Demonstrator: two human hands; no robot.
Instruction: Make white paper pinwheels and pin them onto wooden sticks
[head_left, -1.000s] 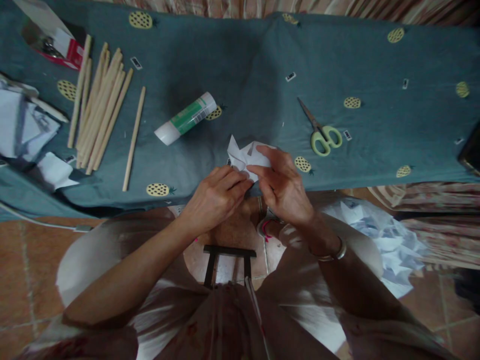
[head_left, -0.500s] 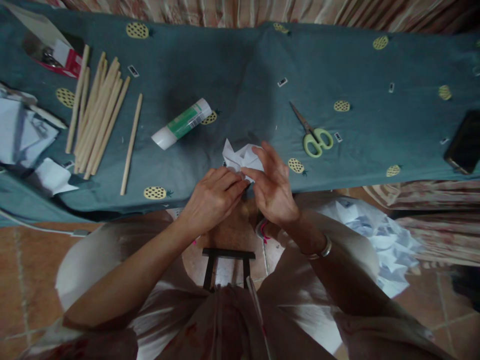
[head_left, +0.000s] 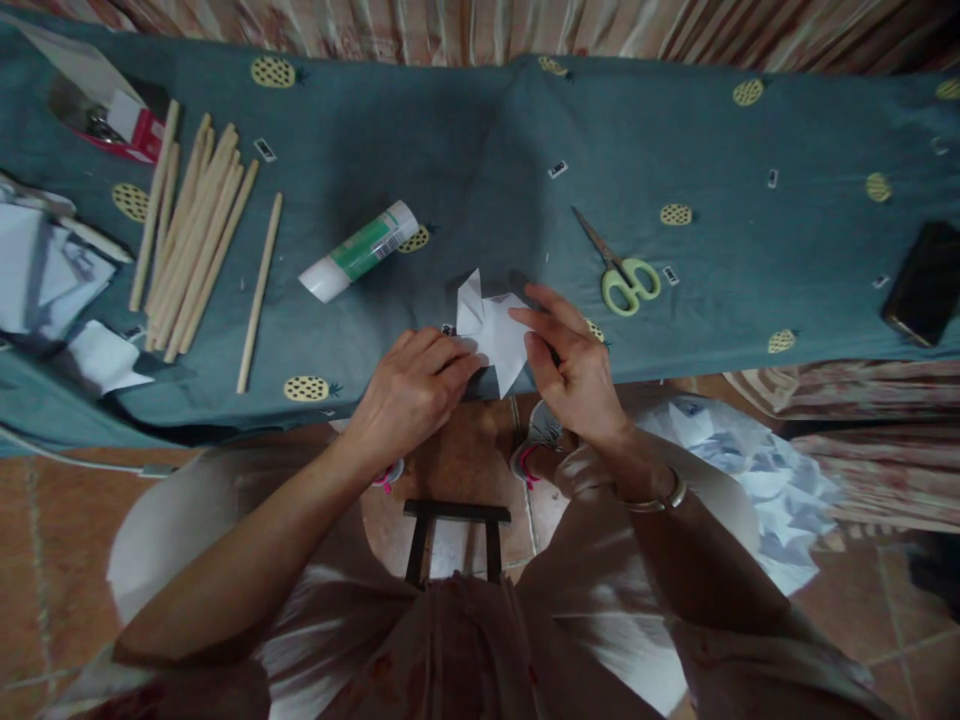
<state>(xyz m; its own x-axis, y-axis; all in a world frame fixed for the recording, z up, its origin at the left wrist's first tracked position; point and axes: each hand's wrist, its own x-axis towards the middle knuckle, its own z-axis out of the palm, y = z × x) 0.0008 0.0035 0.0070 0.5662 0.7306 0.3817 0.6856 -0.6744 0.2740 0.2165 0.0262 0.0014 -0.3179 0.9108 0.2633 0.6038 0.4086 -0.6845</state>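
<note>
A small piece of folded white paper point(head_left: 501, 335) with pointed corners is at the table's front edge, between my two hands. My left hand point(head_left: 420, 385) pinches its left side, fingers curled together and thumb against the paper. At its right side is my right hand point(head_left: 574, 360), fingers spread apart and the fingertips close to or touching the paper's edge. One point of the paper stands up at the upper left, and another points down toward me. A glue stick point(head_left: 358, 250) with a green label lies beyond my left hand. Scissors point(head_left: 621, 275) with light green handles lie beyond my right hand.
Several wooden sticks point(head_left: 199, 235) lie at the left, with one stick point(head_left: 260, 290) apart. Behind them stands a red and white box point(head_left: 139, 135). White paper pieces point(head_left: 64, 265) are at the far left, a phone point(head_left: 924, 285) at the far right. Folded papers point(head_left: 772, 480) pile up below the right side.
The folded paper has turned and opened out flatter, with a point now toward me. My right hand has moved slightly right and its fingers have spread from the paper's middle to its edge.
</note>
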